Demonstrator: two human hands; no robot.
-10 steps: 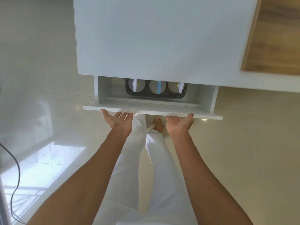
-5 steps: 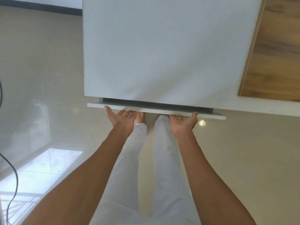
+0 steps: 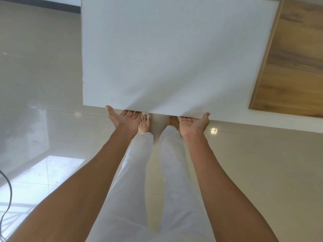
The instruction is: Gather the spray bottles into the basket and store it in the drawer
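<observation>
Head view: your left hand (image 3: 124,119) and right hand (image 3: 193,124) lie palm-up, fingers straight and close together, tips hidden under the white top's (image 3: 174,58) edge. The drawer is out of sight beyond your fingertips.

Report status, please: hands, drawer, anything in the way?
Both open, palms up: left hand, right hand, fingers at front edge of the top. No drawer showing past that edge; basket out of view. Nothing seen blocking.
</observation>
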